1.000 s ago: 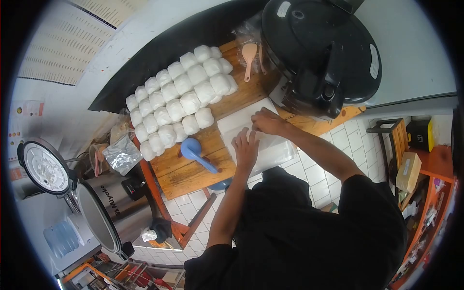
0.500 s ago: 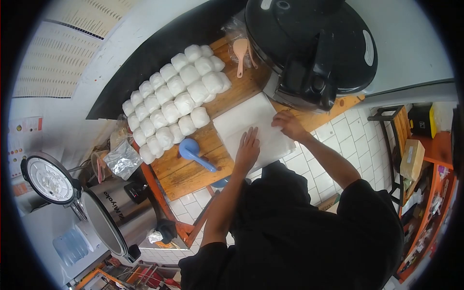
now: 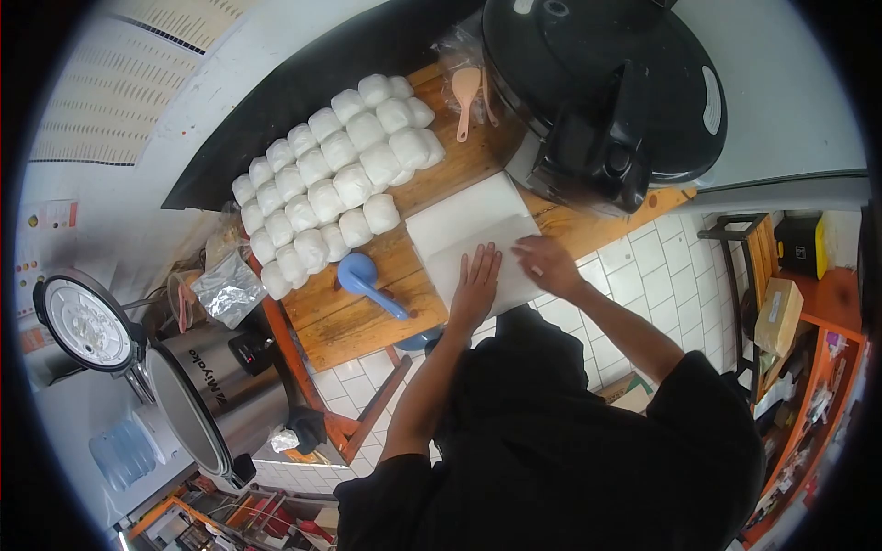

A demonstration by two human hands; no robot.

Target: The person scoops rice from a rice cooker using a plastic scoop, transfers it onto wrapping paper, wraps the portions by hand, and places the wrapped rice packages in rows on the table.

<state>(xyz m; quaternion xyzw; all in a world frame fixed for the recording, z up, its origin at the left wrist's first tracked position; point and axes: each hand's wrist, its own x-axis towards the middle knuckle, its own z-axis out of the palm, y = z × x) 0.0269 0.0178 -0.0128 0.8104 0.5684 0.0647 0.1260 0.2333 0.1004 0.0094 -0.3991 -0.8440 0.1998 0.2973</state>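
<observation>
At the near edge of the table (image 3: 322, 335), between the blue scoop (image 3: 356, 272) and the black cooker (image 3: 588, 83), lay the paper (image 3: 478, 204), part of it reaching past the wood toward the person's body. The left hand (image 3: 479, 283) lay flat on it, fingers straight and slightly spread, probably to keep it from sliding. Near the paper's right side, the right hand (image 3: 548, 264) had its fingers bent (whether they pinched a sheet, I could not tell), perhaps to work at that edge. Both forearms reached forward from the body, the left rising steeply, the right slanting inward. Beyond the paper and to the left, white bundles (image 3: 354, 185) sat in close rows, likely to keep them together; the pink spoon (image 3: 465, 89) lay beside the cooker, seemingly within reach.
</observation>
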